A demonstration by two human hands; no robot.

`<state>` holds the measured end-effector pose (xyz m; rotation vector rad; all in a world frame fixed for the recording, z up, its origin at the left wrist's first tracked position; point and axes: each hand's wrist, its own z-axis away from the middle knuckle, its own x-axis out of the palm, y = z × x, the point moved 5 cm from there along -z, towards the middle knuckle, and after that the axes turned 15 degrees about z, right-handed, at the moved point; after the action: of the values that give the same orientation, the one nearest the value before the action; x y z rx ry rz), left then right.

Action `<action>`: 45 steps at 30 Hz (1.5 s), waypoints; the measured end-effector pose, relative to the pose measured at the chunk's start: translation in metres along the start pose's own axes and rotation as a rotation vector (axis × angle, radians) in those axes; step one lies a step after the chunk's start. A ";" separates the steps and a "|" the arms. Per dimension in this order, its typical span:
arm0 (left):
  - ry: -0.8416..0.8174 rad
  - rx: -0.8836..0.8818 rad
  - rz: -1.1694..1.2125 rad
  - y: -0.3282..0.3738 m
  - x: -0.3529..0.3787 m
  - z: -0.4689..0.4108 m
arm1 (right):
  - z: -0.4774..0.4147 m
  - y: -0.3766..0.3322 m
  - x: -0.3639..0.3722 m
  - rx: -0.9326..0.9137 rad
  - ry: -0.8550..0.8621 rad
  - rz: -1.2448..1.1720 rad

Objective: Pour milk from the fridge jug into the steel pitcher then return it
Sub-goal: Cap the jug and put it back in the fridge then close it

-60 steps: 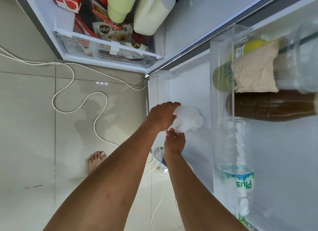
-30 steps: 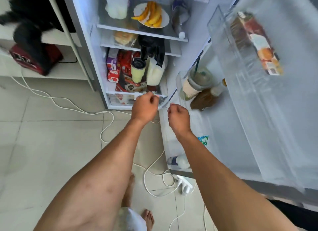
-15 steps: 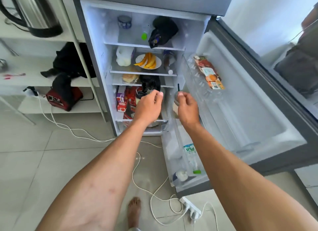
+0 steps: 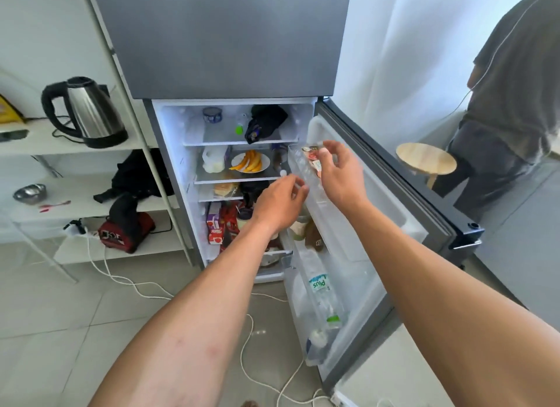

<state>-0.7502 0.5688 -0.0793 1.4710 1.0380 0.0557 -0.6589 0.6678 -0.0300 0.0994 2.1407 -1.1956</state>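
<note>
head view: left hand (image 4: pixel 280 202) and right hand (image 4: pixel 339 173) both empty, fingers spread, raised before the open fridge door (image 4: pixel 394 200); a whitish jug (image 4: pixel 213 161), likely the milk, sits on the middle shelf, suggesting its return is done.

a home kitchen corner, lived-in and informal.

a grey two-door fridge (image 4: pixel 224 40) stands open on a pale tiled floor (image 4: pixel 54 309), its shelves stocked with household food: a plate of cut yellow fruit (image 4: pixel 251 162), a white milk jug (image 4: pixel 213 161), red cartons (image 4: pixel 214 225), and a water bottle (image 4: pixel 322 297) in the door rack. beside it a white open shelf unit (image 4: pixel 75 146) carries a steel electric kettle (image 4: pixel 88 112), a small steel bowl (image 4: pixel 29 192) and a red appliance (image 4: pixel 125 231). white power cords (image 4: pixel 121 278) trail loose across the tiles. a round wooden stool (image 4: pixel 425 162) stands near a second person (image 4: pixel 512 97) by a bright curtain.
</note>
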 end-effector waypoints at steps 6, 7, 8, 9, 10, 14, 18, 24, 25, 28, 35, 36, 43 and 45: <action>-0.206 0.067 -0.119 0.021 0.044 0.019 | 0.007 0.016 -0.048 0.011 0.045 0.510; -0.239 0.076 -0.145 0.021 0.052 0.024 | 0.007 0.021 -0.052 0.039 0.025 0.553; -0.266 0.090 -0.168 0.023 0.060 0.029 | 0.009 0.025 -0.058 0.066 0.003 0.579; -0.286 0.099 -0.192 0.023 0.067 0.034 | 0.011 0.027 -0.060 0.087 -0.019 0.587; -0.304 0.103 -0.219 0.024 0.072 0.039 | 0.011 0.028 -0.062 0.100 -0.035 0.587; -0.323 0.071 -0.306 0.023 0.082 0.047 | 0.011 0.026 -0.069 0.108 -0.063 0.631; -0.335 0.086 -0.385 0.017 0.082 0.052 | 0.013 0.025 -0.081 0.085 -0.094 0.704; -0.270 0.083 -0.349 0.007 0.071 0.057 | 0.019 0.020 -0.088 0.044 -0.168 0.780; -0.281 0.076 -0.356 0.004 0.066 0.057 | 0.020 0.018 -0.088 0.022 -0.180 0.781; -0.314 0.067 -0.384 -0.002 0.049 0.057 | 0.021 0.010 -0.088 -0.021 -0.207 0.723; -0.291 -0.030 -0.434 -0.021 0.001 0.053 | 0.028 -0.001 -0.068 -0.089 -0.231 0.455; -0.277 -0.026 -0.450 -0.024 -0.006 0.054 | 0.030 0.000 -0.062 -0.066 -0.226 0.415; -0.205 -0.030 -0.477 -0.048 -0.046 0.058 | 0.032 -0.008 -0.021 -0.121 -0.217 0.309; -0.179 -0.025 -0.487 -0.054 -0.060 0.057 | 0.032 -0.010 -0.008 -0.183 -0.223 0.314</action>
<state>-0.7813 0.4790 -0.1043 1.1443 1.2142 -0.4018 -0.6394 0.6390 -0.0292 0.2037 1.9416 -0.7880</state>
